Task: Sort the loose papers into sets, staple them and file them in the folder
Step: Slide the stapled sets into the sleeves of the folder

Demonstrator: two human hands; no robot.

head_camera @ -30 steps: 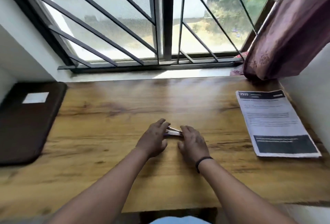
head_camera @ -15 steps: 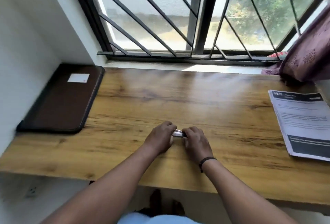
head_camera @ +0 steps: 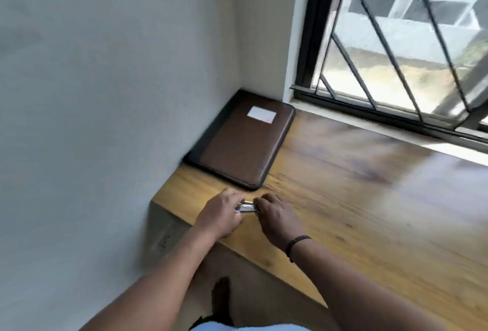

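A small silver stapler (head_camera: 247, 207) lies between my two hands near the desk's front left corner. My left hand (head_camera: 220, 213) grips its left end with curled fingers. My right hand (head_camera: 276, 215), with a black band on the wrist, holds its right end. A closed brown folder (head_camera: 244, 143) with a white label lies flat in the back left corner, just beyond my hands. The printed papers are out of view.
The wooden desk (head_camera: 369, 198) runs to the right under a barred window (head_camera: 396, 40). A grey wall (head_camera: 105, 93) bounds the desk on the left. A wall socket (head_camera: 165, 238) sits below the desk's left end.
The view has swung left: the papers and curtain have left the frame and the folder now sits close ahead. My hands, still on the stapler, are now near the desk's left corner.
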